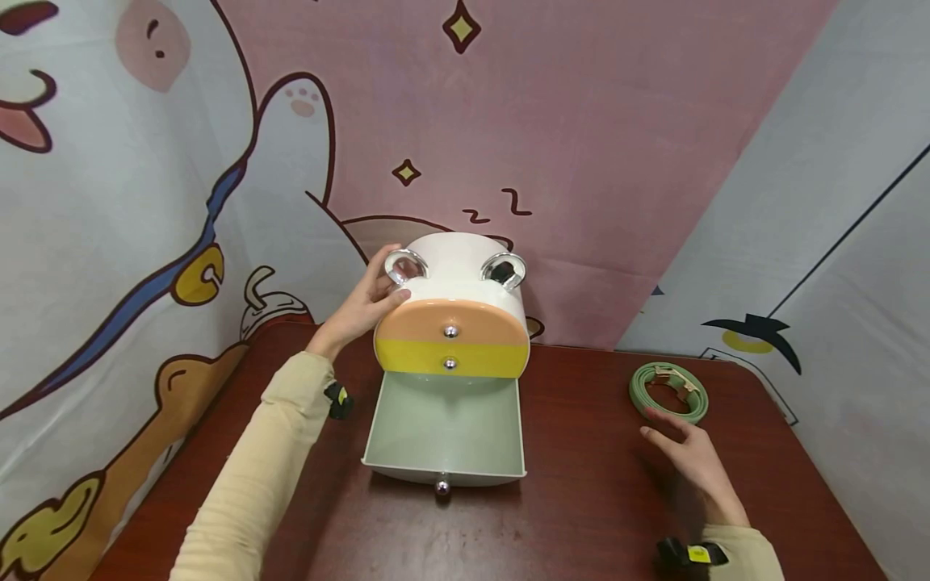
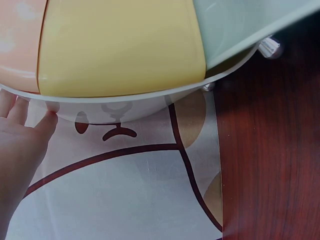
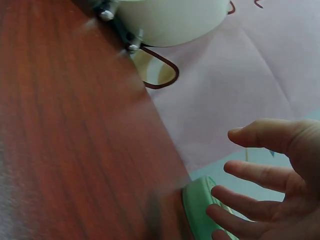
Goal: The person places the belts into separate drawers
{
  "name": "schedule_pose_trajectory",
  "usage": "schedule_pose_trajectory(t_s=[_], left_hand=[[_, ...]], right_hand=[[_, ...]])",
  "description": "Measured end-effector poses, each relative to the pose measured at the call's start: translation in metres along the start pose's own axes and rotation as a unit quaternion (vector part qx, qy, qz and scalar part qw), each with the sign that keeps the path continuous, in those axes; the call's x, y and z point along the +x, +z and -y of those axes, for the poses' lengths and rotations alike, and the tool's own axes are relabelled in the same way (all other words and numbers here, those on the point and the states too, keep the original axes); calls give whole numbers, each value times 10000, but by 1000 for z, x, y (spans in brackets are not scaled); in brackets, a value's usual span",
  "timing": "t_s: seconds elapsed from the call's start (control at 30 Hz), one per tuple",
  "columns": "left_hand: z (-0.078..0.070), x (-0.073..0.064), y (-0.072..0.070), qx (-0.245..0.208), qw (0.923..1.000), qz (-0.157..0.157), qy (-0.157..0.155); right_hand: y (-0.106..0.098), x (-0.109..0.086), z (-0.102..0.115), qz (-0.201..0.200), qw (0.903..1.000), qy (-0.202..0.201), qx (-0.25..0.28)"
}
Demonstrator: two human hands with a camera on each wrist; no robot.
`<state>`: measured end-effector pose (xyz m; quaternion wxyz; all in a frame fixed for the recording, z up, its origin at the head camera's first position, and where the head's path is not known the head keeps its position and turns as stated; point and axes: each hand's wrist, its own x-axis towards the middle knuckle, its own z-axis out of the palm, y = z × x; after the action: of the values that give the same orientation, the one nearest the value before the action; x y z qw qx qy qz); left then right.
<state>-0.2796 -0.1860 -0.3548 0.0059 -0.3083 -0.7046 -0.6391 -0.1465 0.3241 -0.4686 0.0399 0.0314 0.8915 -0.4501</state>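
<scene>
A small storage box (image 1: 465, 270) with a white body and two silver rings stands on the table. Its front has an orange drawer (image 1: 414, 323) and a yellow drawer (image 1: 407, 355), both closed, each with a silver knob. The pale green bottom drawer (image 1: 446, 420) is pulled out and holds nothing. My left hand (image 1: 361, 311) rests against the box's upper left side beside one ring, fingers laid along the wall. To the right lies a coiled green belt (image 1: 639, 387) with a gold buckle. My right hand (image 1: 690, 460), fingers spread, hovers at the belt's near edge, holding nothing.
The dark red-brown wooden table (image 1: 581, 500) runs back to a cartoon-printed cloth (image 1: 581, 161) hanging close behind the box. Cloth also borders the left and right sides. Silver feet (image 3: 132, 48) show under the box in the right wrist view.
</scene>
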Motion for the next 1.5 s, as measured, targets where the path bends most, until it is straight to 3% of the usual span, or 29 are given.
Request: schedule_pose_trajectory(t_s=[0.13,0.37,0.63,0.87,1.07,1.37,1.5], left_hand=[[-1,0,0,19,10000,3,-13],[0,1,0,117,9999,23,12],[2,0,-1,32,10000,27,14],[1,-1,-1,61,10000,21,7],[2,-1,-1,56,10000,21,-29],[0,-1,-1,96,9998,-29,-148],[1,-1,0,128,9998,-12,-131]], right_hand=[[-5,1,0,-128,9998,95,126],[-7,3,-4,-736,9973,-10,73],[-9,11,-8,-1261,9912,224,334],[-8,23,-17,-1891,9735,595,1143],[-10,30,-29,-2347,9580,815,1434],[-13,40,-42,-2237,9620,818,1334],[-13,45,-46,-2301,9592,793,1440]])
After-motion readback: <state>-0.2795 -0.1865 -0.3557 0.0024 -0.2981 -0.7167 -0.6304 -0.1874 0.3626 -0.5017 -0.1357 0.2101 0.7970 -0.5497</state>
